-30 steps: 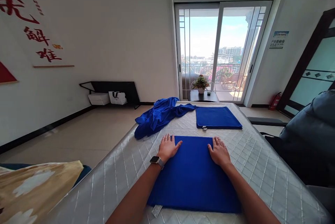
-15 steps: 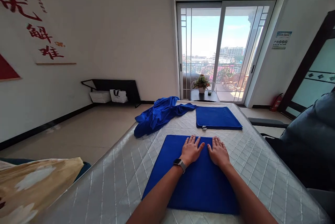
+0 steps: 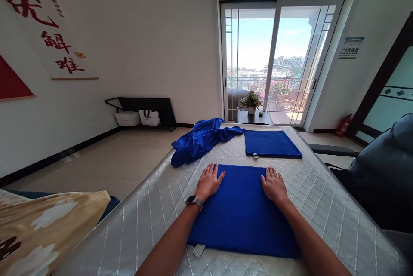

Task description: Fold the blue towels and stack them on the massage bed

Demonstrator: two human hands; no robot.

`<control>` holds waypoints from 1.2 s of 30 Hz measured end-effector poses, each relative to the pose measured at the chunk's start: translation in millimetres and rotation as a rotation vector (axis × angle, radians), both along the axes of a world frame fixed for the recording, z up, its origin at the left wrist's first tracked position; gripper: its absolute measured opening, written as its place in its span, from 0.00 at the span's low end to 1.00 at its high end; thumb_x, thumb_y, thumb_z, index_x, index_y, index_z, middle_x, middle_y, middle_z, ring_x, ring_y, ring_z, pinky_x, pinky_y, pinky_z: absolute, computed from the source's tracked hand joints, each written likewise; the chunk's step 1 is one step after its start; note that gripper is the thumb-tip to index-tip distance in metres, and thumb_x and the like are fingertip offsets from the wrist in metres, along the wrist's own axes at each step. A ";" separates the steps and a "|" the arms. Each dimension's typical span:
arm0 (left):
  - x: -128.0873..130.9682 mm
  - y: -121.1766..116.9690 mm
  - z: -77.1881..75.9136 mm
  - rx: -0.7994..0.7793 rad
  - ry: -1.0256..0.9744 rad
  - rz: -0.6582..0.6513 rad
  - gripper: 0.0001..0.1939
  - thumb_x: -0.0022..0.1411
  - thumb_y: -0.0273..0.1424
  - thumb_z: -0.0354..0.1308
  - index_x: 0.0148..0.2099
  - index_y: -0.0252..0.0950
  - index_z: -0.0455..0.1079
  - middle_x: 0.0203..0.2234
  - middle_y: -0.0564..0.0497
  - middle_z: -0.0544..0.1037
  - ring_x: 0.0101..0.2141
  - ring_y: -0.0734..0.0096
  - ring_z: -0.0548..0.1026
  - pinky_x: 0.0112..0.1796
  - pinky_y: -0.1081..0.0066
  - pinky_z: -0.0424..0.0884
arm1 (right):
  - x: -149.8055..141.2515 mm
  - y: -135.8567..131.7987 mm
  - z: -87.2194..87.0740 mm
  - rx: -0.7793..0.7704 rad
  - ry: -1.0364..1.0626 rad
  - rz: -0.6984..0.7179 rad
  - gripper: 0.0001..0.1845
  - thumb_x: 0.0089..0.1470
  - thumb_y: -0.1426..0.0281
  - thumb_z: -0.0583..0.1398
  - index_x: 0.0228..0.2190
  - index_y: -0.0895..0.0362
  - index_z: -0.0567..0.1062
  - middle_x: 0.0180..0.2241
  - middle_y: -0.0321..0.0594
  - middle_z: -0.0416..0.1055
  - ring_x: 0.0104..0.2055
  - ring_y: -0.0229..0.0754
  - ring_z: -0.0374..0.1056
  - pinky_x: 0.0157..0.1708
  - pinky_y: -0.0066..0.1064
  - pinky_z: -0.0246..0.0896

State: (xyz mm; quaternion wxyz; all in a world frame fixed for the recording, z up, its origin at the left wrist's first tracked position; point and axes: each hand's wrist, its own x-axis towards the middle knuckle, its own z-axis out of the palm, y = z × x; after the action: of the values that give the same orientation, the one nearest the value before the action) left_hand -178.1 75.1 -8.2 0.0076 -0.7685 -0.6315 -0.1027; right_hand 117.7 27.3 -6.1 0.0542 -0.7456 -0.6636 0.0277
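A folded blue towel (image 3: 241,213) lies flat on a silver quilted mattress (image 3: 325,211) in front of me. My left hand (image 3: 209,181), with a watch on its wrist, lies open and flat on the towel's far left corner. My right hand (image 3: 274,185) rests open and flat near the towel's far right corner. A white tag (image 3: 198,250) sticks out at the towel's near left edge. Beyond it sits a second folded blue towel (image 3: 271,143), and a crumpled heap of blue towels (image 3: 200,139) lies at the mattress's far left.
A dark grey chair (image 3: 383,173) stands close on the right. A patterned beige cushion (image 3: 48,224) is at the lower left. Behind the mattress are a small table with a potted plant (image 3: 251,103), glass balcony doors, and a black shelf (image 3: 145,110) with bags.
My left hand slid from the middle of the towel, beside my right hand, out to the far left corner. The right hand stayed near the right side.
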 end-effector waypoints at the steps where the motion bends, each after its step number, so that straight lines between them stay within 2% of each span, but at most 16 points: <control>1: -0.5 0.3 1.3 -0.004 0.003 -0.002 0.41 0.73 0.53 0.33 0.73 0.26 0.51 0.71 0.37 0.54 0.70 0.53 0.49 0.67 0.54 0.48 | -0.3 -1.8 -0.1 0.005 -0.005 0.011 0.38 0.68 0.58 0.37 0.70 0.67 0.47 0.73 0.47 0.40 0.74 0.45 0.33 0.70 0.43 0.25; 5: 4.8 4.8 15.4 -0.061 0.056 0.051 0.43 0.72 0.53 0.36 0.72 0.22 0.52 0.70 0.34 0.54 0.70 0.47 0.49 0.67 0.52 0.46 | -2.4 -7.4 -0.7 -0.030 0.027 0.027 0.39 0.68 0.55 0.38 0.70 0.66 0.45 0.73 0.46 0.38 0.74 0.45 0.33 0.71 0.43 0.27; 7: 23.6 4.8 24.7 -0.051 0.063 0.091 0.43 0.71 0.53 0.37 0.71 0.20 0.54 0.69 0.32 0.56 0.70 0.43 0.49 0.67 0.50 0.45 | -3.4 -8.0 -0.9 -0.040 0.041 0.020 0.39 0.68 0.54 0.38 0.70 0.66 0.45 0.73 0.45 0.38 0.74 0.46 0.33 0.71 0.43 0.29; 8: 38.9 2.9 28.0 -0.021 0.047 0.070 0.43 0.72 0.53 0.36 0.70 0.20 0.56 0.69 0.32 0.57 0.69 0.43 0.50 0.68 0.50 0.45 | -3.6 -7.9 -1.1 -0.037 0.042 0.019 0.39 0.68 0.54 0.38 0.70 0.66 0.45 0.73 0.45 0.38 0.74 0.46 0.33 0.71 0.43 0.29; 10: 78.7 -5.6 29.7 0.056 -0.011 -0.091 0.41 0.73 0.52 0.32 0.70 0.23 0.57 0.68 0.33 0.59 0.69 0.47 0.51 0.68 0.52 0.47 | -3.1 -7.7 -2.1 -0.033 0.033 0.016 0.39 0.68 0.55 0.38 0.70 0.66 0.45 0.73 0.46 0.38 0.74 0.47 0.33 0.71 0.44 0.30; 13: 143.4 -26.7 20.1 0.060 -0.089 -0.401 0.38 0.74 0.50 0.30 0.71 0.29 0.56 0.69 0.38 0.59 0.69 0.56 0.54 0.67 0.54 0.52 | 0.6 -8.9 -4.8 -0.033 -0.004 0.043 0.36 0.68 0.61 0.39 0.70 0.66 0.45 0.73 0.47 0.37 0.74 0.47 0.33 0.70 0.43 0.29; 15: 173.2 -40.2 10.8 0.030 -0.126 -0.471 0.37 0.75 0.49 0.28 0.71 0.29 0.56 0.68 0.38 0.60 0.69 0.59 0.54 0.67 0.55 0.53 | 3.7 -10.4 -6.6 -0.042 -0.027 0.076 0.34 0.66 0.68 0.40 0.70 0.65 0.44 0.73 0.45 0.35 0.74 0.45 0.31 0.70 0.41 0.28; 17: 184.9 -48.9 4.2 0.012 -0.145 -0.460 0.37 0.76 0.48 0.27 0.72 0.28 0.54 0.68 0.38 0.60 0.69 0.60 0.55 0.67 0.56 0.53 | 5.3 -11.5 -7.3 -0.048 -0.029 0.087 0.35 0.65 0.71 0.41 0.70 0.65 0.44 0.73 0.45 0.34 0.74 0.45 0.30 0.70 0.40 0.28; 19: 179.3 -51.8 1.7 0.006 -0.138 -0.443 0.37 0.76 0.48 0.28 0.72 0.28 0.53 0.69 0.39 0.59 0.69 0.61 0.54 0.67 0.56 0.51 | 4.8 -11.4 -6.7 -0.034 -0.011 0.075 0.35 0.66 0.67 0.41 0.70 0.67 0.44 0.73 0.46 0.36 0.74 0.46 0.31 0.70 0.40 0.28; 22: 147.5 -49.1 3.4 -0.006 -0.095 -0.419 0.38 0.75 0.49 0.28 0.72 0.29 0.53 0.70 0.40 0.56 0.70 0.60 0.51 0.68 0.56 0.50 | 1.5 -9.7 -4.8 -0.004 0.025 0.049 0.37 0.68 0.59 0.39 0.70 0.68 0.45 0.73 0.49 0.39 0.74 0.47 0.33 0.70 0.42 0.29; 26: 77.4 -39.7 4.9 -0.031 -0.031 -0.274 0.41 0.73 0.54 0.29 0.73 0.29 0.52 0.70 0.39 0.53 0.70 0.58 0.50 0.68 0.55 0.49 | -1.4 -7.9 -4.3 0.002 0.054 0.024 0.38 0.68 0.58 0.38 0.70 0.68 0.46 0.73 0.47 0.40 0.74 0.46 0.34 0.70 0.42 0.28; 29: 20.8 -31.8 1.3 -0.031 -0.003 -0.127 0.44 0.72 0.56 0.29 0.73 0.26 0.51 0.71 0.37 0.52 0.70 0.55 0.50 0.67 0.53 0.49 | -1.3 -8.3 -5.6 0.003 0.051 0.018 0.38 0.68 0.57 0.38 0.70 0.67 0.46 0.73 0.46 0.40 0.74 0.45 0.33 0.71 0.42 0.28; 31: -6.8 -28.3 -2.8 -0.020 -0.003 -0.069 0.45 0.71 0.57 0.29 0.73 0.25 0.51 0.71 0.36 0.52 0.70 0.54 0.50 0.67 0.53 0.50 | -1.3 -9.0 -6.2 0.004 0.040 0.013 0.38 0.68 0.58 0.38 0.70 0.67 0.46 0.73 0.46 0.40 0.74 0.45 0.34 0.70 0.42 0.28; 33: -21.8 -26.8 -7.2 -0.011 -0.010 -0.055 0.46 0.71 0.58 0.29 0.73 0.24 0.50 0.71 0.35 0.51 0.70 0.53 0.50 0.67 0.53 0.50 | -1.9 -9.3 -5.5 0.000 0.029 0.011 0.38 0.68 0.58 0.38 0.70 0.67 0.46 0.73 0.46 0.40 0.74 0.45 0.34 0.70 0.42 0.28; 36: -25.2 -26.8 -12.5 0.009 -0.022 -0.048 0.47 0.71 0.57 0.30 0.72 0.21 0.50 0.70 0.33 0.51 0.70 0.51 0.50 0.67 0.53 0.51 | -4.0 -9.8 -1.5 -0.019 0.009 0.010 0.37 0.68 0.58 0.38 0.70 0.67 0.45 0.73 0.44 0.39 0.74 0.45 0.34 0.70 0.41 0.29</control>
State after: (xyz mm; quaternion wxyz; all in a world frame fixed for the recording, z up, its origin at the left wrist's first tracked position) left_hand -203.3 48.3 -20.7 0.0017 -0.7822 -0.6126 -0.1139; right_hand 113.7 17.5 -7.5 0.0502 -0.7425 -0.6670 0.0377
